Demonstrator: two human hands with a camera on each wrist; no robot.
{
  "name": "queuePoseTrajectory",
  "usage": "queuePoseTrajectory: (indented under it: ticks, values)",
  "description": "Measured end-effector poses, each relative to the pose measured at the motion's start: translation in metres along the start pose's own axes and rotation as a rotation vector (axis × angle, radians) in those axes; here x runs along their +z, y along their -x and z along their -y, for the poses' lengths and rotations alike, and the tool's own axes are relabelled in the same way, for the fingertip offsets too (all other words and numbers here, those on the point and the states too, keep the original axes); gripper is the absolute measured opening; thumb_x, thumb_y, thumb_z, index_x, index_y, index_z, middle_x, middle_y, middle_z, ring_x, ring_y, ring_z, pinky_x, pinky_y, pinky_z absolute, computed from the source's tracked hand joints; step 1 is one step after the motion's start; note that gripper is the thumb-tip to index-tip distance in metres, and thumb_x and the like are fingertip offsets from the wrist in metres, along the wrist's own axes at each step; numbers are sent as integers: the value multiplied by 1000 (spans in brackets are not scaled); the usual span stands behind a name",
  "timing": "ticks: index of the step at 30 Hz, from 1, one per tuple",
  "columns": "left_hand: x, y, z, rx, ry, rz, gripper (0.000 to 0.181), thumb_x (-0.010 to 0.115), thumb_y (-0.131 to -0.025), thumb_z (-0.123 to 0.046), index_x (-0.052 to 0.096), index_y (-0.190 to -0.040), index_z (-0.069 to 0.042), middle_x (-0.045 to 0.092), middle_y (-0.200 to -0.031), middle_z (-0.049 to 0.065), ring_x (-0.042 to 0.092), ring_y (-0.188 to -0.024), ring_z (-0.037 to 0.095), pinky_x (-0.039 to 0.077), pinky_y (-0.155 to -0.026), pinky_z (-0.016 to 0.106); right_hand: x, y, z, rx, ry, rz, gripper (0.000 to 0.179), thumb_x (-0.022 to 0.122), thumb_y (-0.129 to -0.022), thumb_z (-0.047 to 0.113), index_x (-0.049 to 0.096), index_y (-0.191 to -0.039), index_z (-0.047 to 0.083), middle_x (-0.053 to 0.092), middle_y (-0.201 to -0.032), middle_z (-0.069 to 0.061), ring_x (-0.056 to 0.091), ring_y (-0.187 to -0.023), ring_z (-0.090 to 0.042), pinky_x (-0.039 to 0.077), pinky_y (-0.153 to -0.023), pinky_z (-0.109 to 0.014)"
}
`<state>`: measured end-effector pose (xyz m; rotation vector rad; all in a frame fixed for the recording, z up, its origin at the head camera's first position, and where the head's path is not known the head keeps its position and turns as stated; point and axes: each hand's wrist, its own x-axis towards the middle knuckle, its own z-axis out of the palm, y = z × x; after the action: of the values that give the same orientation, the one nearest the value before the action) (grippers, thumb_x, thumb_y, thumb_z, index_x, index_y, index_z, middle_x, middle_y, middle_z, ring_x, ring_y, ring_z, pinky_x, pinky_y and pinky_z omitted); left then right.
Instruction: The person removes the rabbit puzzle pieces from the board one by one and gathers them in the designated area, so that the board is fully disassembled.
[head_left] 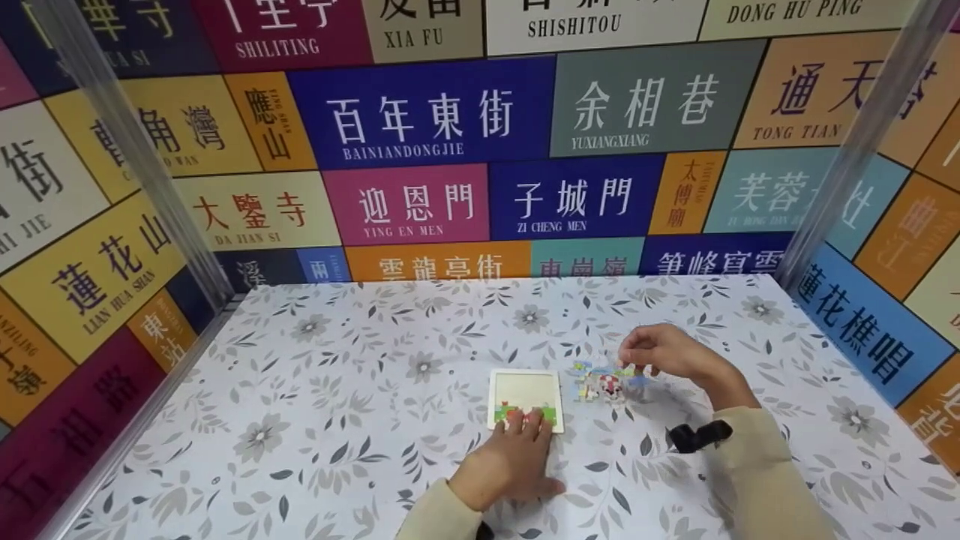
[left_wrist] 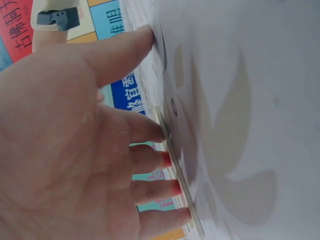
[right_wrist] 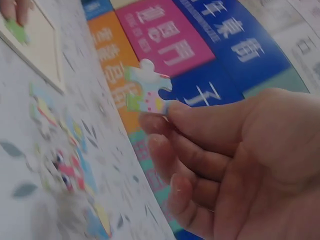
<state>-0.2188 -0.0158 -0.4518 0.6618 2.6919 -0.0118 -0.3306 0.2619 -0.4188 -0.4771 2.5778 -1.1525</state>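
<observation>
The fingertips of my left hand [head_left: 514,465] rest on the lower part of a small square puzzle tray [head_left: 527,384], where green and red pieces are laid along the bottom. The tray's upper part shows bare cream backing. In the left wrist view its thin edge [left_wrist: 181,182] runs just past the fingertips, and the thumb is spread away. My right hand [head_left: 679,356] pinches a jigsaw piece [right_wrist: 147,90] between thumb and index finger, above the table. The piece is pale blue with green, pink and yellow print. Loose puzzle pieces [head_left: 600,384] lie in a cluster below that hand.
A white tablecloth [head_left: 360,375] with grey leaves and flowers covers the table. Behind it stands a wall of coloured sign panels [head_left: 420,112]. Clear upright posts [head_left: 847,157] rise at the back corners. A black wrist device [head_left: 699,436] sits on the right sleeve.
</observation>
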Motion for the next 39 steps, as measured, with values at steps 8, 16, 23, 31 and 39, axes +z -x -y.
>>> queuePoseTrajectory:
  ticks: [8,16,23,31,39]
  values:
    - [0,-1,1,-7,40,18,90,59,-92,-62,24,-160,-15,18,-169,4,17,-157,26,29,-123,48,-14,8,-33,47,-6,121,23,64,-97,17,69,-105,-4,70,-87,-1,59,-74,-14,49,-66,-32]
    - [0,-2,1,-9,25,30,90,57,-93,-64,23,-161,-16,18,-169,3,17,-157,25,29,-123,48,-7,4,-46,116,101,131,18,69,-92,16,74,-94,-2,69,-78,2,56,-69,-11,49,-66,-28]
    - [1,-1,2,-6,23,-9,91,58,-91,-65,24,-160,-16,20,-169,4,18,-156,26,29,-123,47,-3,3,-43,178,139,77,16,71,-91,16,74,-93,0,68,-77,4,56,-68,-10,48,-64,-27]
    - [0,4,-2,-8,31,-20,88,58,-93,-62,27,-160,-15,19,-169,1,19,-156,26,30,-122,48,-2,3,-27,178,103,34,25,66,-96,20,71,-97,-4,69,-78,-6,58,-63,-13,47,-58,-30]
    - [0,6,-9,2,52,-15,83,61,-91,-61,31,-158,-21,21,-169,-2,19,-157,23,29,-118,62,8,-7,-1,130,132,50,32,61,-100,28,70,-102,-2,71,-90,-11,62,-79,-21,49,-68,-33]
